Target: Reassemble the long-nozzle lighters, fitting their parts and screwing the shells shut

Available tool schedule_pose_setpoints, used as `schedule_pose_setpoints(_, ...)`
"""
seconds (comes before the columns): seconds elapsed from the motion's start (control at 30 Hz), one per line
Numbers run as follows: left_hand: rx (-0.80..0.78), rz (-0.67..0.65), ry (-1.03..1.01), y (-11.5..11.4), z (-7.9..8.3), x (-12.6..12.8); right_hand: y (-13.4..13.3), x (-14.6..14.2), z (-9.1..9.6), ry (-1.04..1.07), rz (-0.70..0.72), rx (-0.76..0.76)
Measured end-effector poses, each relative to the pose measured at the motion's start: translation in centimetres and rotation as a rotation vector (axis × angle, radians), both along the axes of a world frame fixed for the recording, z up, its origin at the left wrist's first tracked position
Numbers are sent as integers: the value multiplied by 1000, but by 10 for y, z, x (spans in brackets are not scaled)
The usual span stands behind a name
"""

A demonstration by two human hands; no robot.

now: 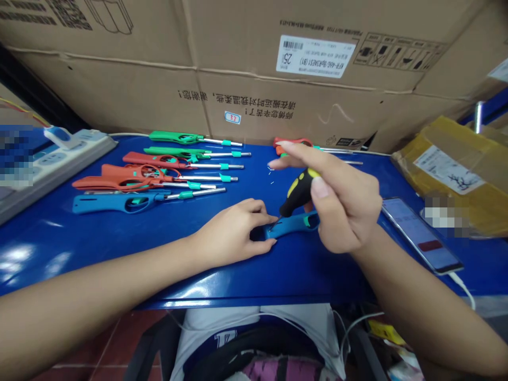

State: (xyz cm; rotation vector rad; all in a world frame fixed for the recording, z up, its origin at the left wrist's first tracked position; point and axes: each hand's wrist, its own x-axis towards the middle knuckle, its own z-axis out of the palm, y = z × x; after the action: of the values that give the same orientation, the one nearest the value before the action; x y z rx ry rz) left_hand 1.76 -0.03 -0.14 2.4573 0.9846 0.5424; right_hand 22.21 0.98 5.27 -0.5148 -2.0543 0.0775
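Note:
A blue long-nosed lighter [291, 225] lies on the blue table [119, 243] in front of me. My left hand [234, 233] pinches its near end and holds it down. My right hand [337, 198] grips a black and yellow screwdriver [297, 193], index finger stretched out, with the tip set against the lighter's body close to my left fingers. To the left lies a row of several finished-looking lighters: green [178, 138], red [135, 172] and blue [119, 202], metal nozzles pointing right.
Another red lighter [293, 143] lies behind my right hand. A phone [420, 233] on a white cable rests at the right, beside a taped yellow parcel [448, 169]. A white power strip [59, 156] sits at the left. Large cardboard boxes [254, 63] wall off the back.

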Motion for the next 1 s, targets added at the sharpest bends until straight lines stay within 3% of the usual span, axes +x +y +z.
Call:
schedule_pose_setpoints(0.2, 39, -6, 28, 0, -1, 0, 2, -1, -2, 11, -75, 139)
schedule_pose_setpoints(0.4, 43, -17, 29, 0, 1, 0, 2, 1, -3, 23, -1, -26)
schedule_pose_setpoints(0.6, 81, -7, 14, -1, -3, -1, 5, 0, -4, 27, -148, 142)
schedule_pose_setpoints(0.77, 72, -16, 30, 0, -2, -1, 4, 0, -7, 17, -77, 36)
schedule_pose_setpoints(0.93, 82, -5, 36, 1, -1, 0, 3, -2, -2, 22, -137, 217)
schedule_pose_setpoints(1.0, 74, 0, 36, 1, -1, 0, 3, -1, -3, 31, -105, 205)
